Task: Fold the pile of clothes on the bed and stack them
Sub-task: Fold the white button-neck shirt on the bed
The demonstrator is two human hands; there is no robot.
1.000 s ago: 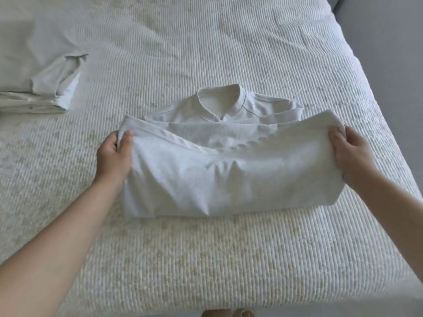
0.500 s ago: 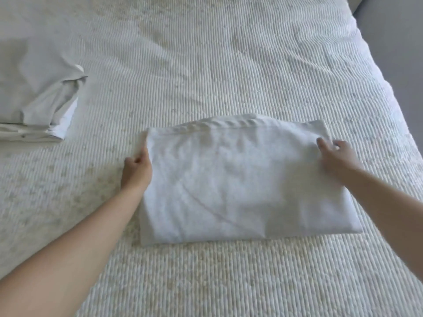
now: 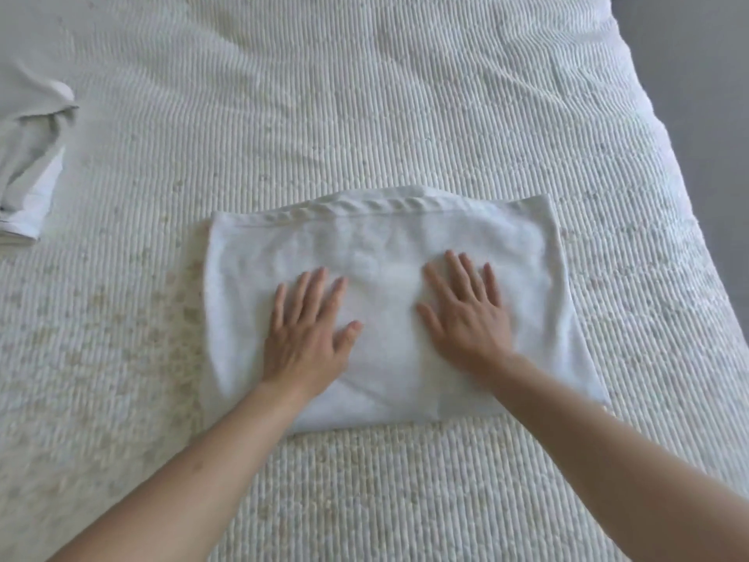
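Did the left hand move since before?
Yes. The left hand slid right, from the folded shirt's left edge onto its middle, now pressing flat.

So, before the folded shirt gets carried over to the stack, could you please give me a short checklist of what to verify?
1. Fold finished: the white shirt lies as a flat rectangle, collar tucked out of sight. Ok.
2. Both hands free to lift: the left hand and the right hand press flat on top with straight fingers, no grip on any edge. Not ok yet.
3. Edges even: the far hem is rippled and the right side splays toward the near corner. Not ok.
4. Stack in reach: the folded clothes lie at the far left, partly out of view. Cannot tell.
5. Path across the bedspread free of things. Ok.
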